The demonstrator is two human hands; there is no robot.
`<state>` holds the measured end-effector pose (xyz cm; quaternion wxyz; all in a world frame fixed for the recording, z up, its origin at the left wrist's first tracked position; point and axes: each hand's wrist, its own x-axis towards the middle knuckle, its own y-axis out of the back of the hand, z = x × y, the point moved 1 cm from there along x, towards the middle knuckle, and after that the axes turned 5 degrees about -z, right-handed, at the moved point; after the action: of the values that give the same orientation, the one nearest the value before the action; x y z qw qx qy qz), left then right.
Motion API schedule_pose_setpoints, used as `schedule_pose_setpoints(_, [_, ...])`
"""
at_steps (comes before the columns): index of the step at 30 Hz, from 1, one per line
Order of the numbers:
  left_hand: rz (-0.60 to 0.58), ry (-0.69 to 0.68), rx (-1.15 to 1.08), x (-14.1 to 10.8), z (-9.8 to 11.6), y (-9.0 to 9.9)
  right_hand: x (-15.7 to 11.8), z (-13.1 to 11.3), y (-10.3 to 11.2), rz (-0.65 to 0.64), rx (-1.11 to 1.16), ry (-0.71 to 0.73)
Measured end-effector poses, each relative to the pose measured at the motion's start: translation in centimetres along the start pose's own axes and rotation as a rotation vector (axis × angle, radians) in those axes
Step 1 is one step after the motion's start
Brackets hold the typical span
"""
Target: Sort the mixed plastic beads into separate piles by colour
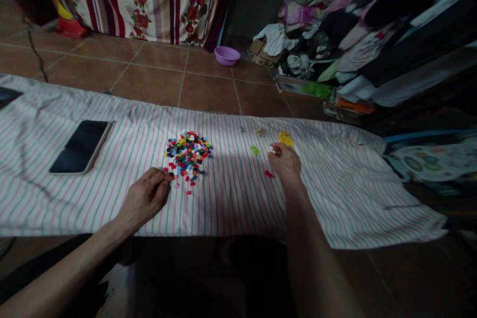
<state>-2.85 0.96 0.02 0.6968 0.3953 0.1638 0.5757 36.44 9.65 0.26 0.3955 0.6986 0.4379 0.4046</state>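
A heap of small multicoloured blocks (188, 151) lies on the striped cloth, with a few loose ones at its near edge. My left hand (147, 196) reaches the heap's lower left side, fingers drawn together against the blocks there; what they pinch is too small to make out. Over to the right, my right hand (286, 163) has its fingertips closed at some white blocks (271, 149), and whether one is gripped is hidden. Around that hand sit small groups: yellow blocks (285, 139), lime green blocks (254, 150), red blocks (269, 174) and tan blocks (260, 132).
A grey-blue piece (242, 129) lies left of the tan group. The striped cloth (223, 208) covers a low table, with a phone (80, 146) on its left. Beyond, a purple basin (227, 55) stands on the tiled floor, and piled clothes (309, 25) fill the right.
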Motion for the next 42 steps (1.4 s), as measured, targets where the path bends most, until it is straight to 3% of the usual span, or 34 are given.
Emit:
schedule_pose_setpoints(11, [-0.002,0.027,-0.023,0.1,0.3,0.2,-0.1,-1.6,0.9,0.094,0.021,0.029])
schedule_pose_setpoints(18, [0.002,0.030,-0.031,0.3,0.6,0.3,-0.1,-6.2,-0.5,0.065,0.187,0.191])
schedule_pose_setpoints(24, [-0.008,0.055,-0.009,0.7,1.3,0.5,-1.2,-11.3,-2.5,-0.009,0.357,0.435])
schedule_pose_setpoints(32, [0.017,0.105,0.034,0.9,2.2,0.4,-4.4,-16.1,-4.3,-0.144,0.306,0.733])
schedule_pose_setpoints(42, [0.021,0.103,0.032,0.9,2.1,0.3,-4.8,-16.8,-4.3,-0.179,0.300,0.688])
